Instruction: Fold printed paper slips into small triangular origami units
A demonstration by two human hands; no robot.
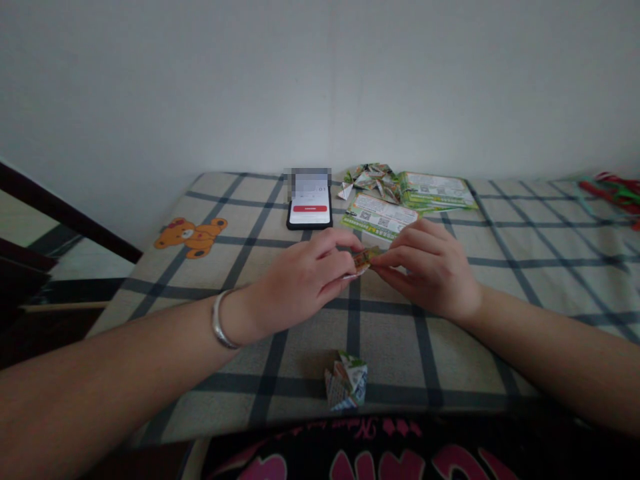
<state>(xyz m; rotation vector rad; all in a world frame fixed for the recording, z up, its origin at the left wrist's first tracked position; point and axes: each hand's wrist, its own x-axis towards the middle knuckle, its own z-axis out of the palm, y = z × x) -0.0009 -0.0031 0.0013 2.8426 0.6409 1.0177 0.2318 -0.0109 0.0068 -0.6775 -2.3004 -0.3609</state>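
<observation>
Paper (368, 256): small folded piece, printed side showing, held between both hands over the middle of the bench (500, 280).

Left hand (313, 273): grip closed, fingers pinching the paper's left end. Right hand (431, 270): grip also closed, thumb and fingertips pinching the right end. How firmly, cannot tell. Bracelet (223, 321) on left wrist.

Just beyond the hands: a flat green-and-white card (383, 212), printed, partly behind the right hand. Behind that, a heap (373, 179) of folded pieces, with a stack (440, 190) of similar cards just right of it.

Left of the heap: phone (310, 208), face up, screen lit, red bar on it, upper part pixelated. Farther left, an orange bear (191, 237) figure on the bench's checked cover.

Near edge: one folded unit (347, 383), pointed, between the forearms, apart from both hands. Far right: red and green item (613, 193), blurred. Plain wall (320, 87) behind.
</observation>
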